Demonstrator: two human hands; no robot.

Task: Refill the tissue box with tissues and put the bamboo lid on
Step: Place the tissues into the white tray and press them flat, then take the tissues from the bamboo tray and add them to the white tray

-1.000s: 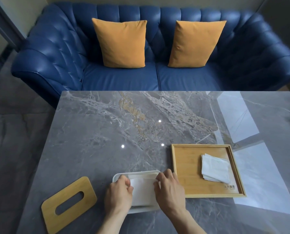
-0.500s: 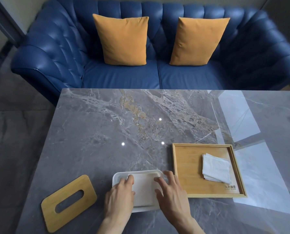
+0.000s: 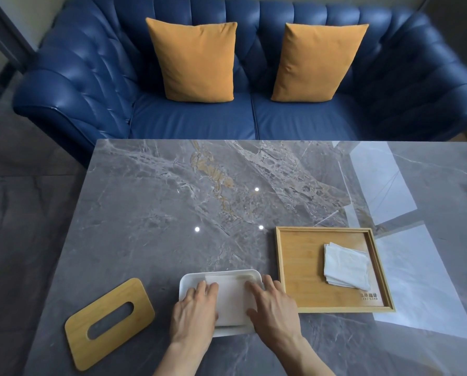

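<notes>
Both hands, left hand (image 3: 195, 308) and right hand (image 3: 274, 303), lie open and flat on the tissues (image 3: 231, 301) inside the white tissue box (image 3: 188, 280), apparently seating them. More tissues (image 3: 346, 267) wait in the bamboo tray (image 3: 294, 267). Bamboo lid (image 3: 80, 343) rests on the tabletop (image 3: 159, 213), left of the box.

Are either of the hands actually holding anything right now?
No. The left hand and right hand lie flat, pressing the tissues down in the tissue box.

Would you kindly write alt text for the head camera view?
Both hands, left hand and right hand, press tissues flat into a white tissue box on a marble table. The bamboo lid lies left; a tray holding more tissues sits right.
</notes>
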